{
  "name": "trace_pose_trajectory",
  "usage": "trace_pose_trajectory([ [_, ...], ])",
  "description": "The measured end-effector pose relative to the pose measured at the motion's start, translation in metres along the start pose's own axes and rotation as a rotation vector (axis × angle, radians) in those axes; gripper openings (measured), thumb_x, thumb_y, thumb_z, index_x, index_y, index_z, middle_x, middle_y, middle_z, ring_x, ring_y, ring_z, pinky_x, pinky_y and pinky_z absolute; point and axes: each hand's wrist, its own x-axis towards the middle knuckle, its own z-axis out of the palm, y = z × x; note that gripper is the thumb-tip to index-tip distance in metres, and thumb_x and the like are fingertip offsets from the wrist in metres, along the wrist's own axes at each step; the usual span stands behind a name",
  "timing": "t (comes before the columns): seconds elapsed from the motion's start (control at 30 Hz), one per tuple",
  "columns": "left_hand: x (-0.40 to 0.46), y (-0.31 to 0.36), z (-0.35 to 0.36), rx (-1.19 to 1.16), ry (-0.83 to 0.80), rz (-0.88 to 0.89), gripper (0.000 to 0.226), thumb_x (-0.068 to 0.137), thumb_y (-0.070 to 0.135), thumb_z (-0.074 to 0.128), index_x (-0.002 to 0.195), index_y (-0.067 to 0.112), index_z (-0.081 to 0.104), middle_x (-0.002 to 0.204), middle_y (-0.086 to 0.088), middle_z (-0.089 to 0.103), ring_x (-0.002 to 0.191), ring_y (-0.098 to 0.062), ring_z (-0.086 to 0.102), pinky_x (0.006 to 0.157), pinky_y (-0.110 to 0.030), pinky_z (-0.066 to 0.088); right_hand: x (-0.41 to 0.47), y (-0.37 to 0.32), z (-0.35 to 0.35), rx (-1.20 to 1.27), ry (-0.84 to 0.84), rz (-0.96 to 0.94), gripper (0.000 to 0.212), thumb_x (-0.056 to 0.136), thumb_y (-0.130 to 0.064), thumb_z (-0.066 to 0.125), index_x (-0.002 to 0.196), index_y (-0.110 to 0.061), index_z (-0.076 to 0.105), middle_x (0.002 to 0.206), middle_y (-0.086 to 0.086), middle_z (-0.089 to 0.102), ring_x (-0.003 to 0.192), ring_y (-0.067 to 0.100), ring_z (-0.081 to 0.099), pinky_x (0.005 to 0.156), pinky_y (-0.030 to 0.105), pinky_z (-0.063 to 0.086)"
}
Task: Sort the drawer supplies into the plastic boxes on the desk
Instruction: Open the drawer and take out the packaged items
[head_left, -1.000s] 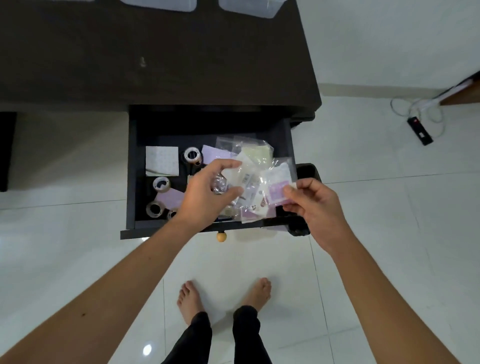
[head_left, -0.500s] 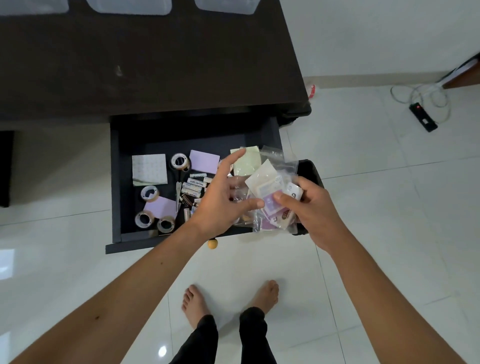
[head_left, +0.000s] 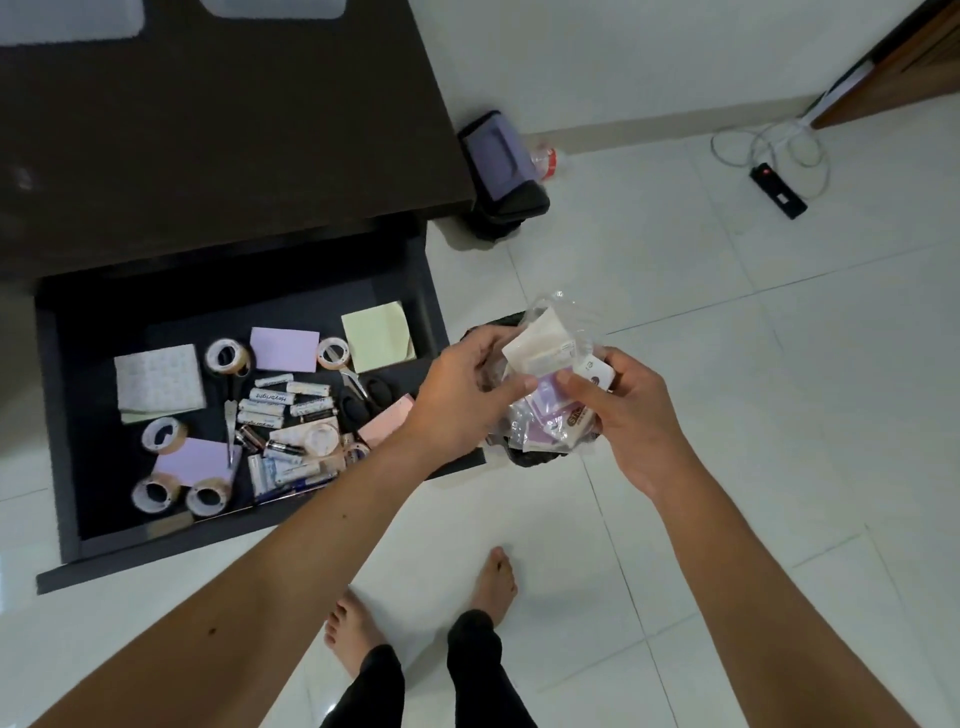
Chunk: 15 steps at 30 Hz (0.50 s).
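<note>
Both hands hold a bunch of clear plastic packets (head_left: 545, 395) with white and purple contents, just right of the open dark drawer (head_left: 57, 415). My left hand (head_left: 462, 395) grips the bunch from the left and my right hand (head_left: 623, 410) from the right. In the drawer lie several tape rolls (head_left: 226, 356), batteries (head_left: 283, 405), purple sticky notes (head_left: 284, 348), a yellow pad (head_left: 376, 335), a pink pad (head_left: 387, 423), scissors (head_left: 363, 395) and a white sheet (head_left: 158, 384). Two clear plastic boxes (head_left: 67, 18) sit at the desk's far edge, mostly cut off.
The dark desk (head_left: 234, 130) fills the upper left. A black bin (head_left: 519, 457) stands under my hands, a second black bin (head_left: 501, 171) beside the desk. A power strip with white cables (head_left: 776, 189) lies on the tiled floor. My bare feet (head_left: 493, 582) are below.
Both hands have lifted the bunch of packets out of the drawer and carried it right, over the bin. The camera has swung right, so the drawer now sits at the left.
</note>
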Motion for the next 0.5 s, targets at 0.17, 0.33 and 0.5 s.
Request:
trace_pose_trajectory([
  [0.17, 0.027, -0.008, 0.075, 0.073, 0.047, -0.014, 0.05, 0.093, 0.014, 0.077, 0.139, 0.028, 0.061, 0.124, 0.008, 0.069, 0.112, -0.01, 0.068, 0.099, -0.035, 0.056, 0.021, 0.013, -0.059, 0.011, 0.073, 0.017, 0.029, 0.088, -0.011, 0.084, 0.116, -0.012, 0.075, 0.105, 0.022, 0.076, 0.087, 0.034, 0.074, 0.079, 0.057, 0.057],
  [0.33, 0.05, -0.03, 0.134, 0.075, 0.139, -0.133, 0.045, 0.095, 0.011, 0.072, 0.136, 0.027, 0.061, 0.111, 0.01, 0.069, 0.097, -0.003, 0.067, 0.071, -0.01, 0.053, 0.051, 0.039, -0.103, -0.01, 0.136, 0.097, 0.034, 0.086, -0.008, 0.085, 0.118, -0.009, 0.074, 0.103, 0.015, 0.078, 0.086, 0.028, 0.074, 0.073, 0.045, 0.062],
  [0.5, 0.068, -0.072, 0.155, 0.006, 0.314, -0.302, 0.038, 0.095, 0.013, 0.076, 0.129, 0.022, 0.061, 0.097, 0.014, 0.063, 0.092, -0.01, 0.065, 0.081, -0.022, 0.054, 0.087, 0.074, -0.11, -0.097, 0.157, 0.156, 0.039, 0.083, -0.01, 0.089, 0.117, -0.008, 0.072, 0.099, 0.011, 0.078, 0.073, 0.013, 0.074, 0.059, 0.033, 0.061],
])
